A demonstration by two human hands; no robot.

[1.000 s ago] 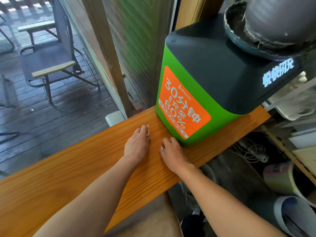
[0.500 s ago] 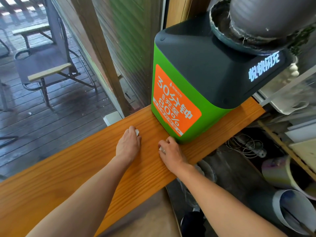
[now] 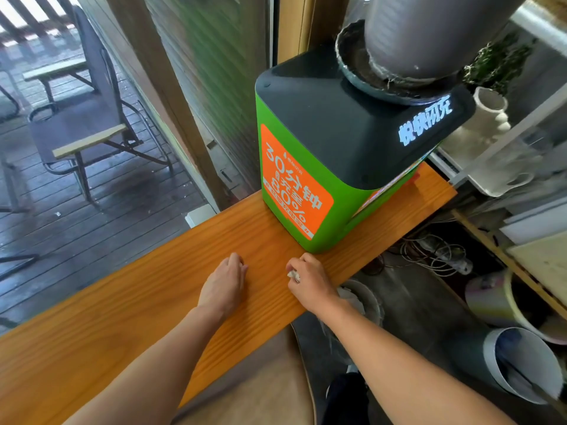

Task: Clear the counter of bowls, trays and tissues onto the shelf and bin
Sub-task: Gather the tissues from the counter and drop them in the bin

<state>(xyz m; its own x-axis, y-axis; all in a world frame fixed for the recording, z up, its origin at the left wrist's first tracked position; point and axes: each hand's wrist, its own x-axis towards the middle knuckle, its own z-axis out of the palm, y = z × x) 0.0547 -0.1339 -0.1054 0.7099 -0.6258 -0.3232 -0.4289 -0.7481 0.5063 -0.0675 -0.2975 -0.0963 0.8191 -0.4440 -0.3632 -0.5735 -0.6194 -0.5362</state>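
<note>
Head view: both hands sit at centre frame on the orange-brown wooden plank counter [image 3: 122,326], just in front of the green box with the black top and orange label [image 3: 310,167].

Right hand [image 3: 310,280] is curled shut on a small crumpled white tissue scrap [image 3: 293,275]; only a bit of it pokes out between the fingers [image 3: 302,262]. Left hand [image 3: 225,286] lies knuckles up on the wood with fingers curled under. Can't tell whether it holds anything; nothing white shows there.

No bowls or trays on the visible stretch of counter. A grey round bin with white paper inside [image 3: 362,302] sits below the counter edge, lower centre-right, almost directly under the right wrist.

Step in hand, my read: tissue pickup is at the tail end and the counter looks nearly cleared.

Next move likely calls for:
- lift the right hand off the wood and carry it right, past the counter edge
- open over the bin mouth; the scrap is light, so release low or it may drift
- check the left palm for a second scrap and drop it the same way
</note>
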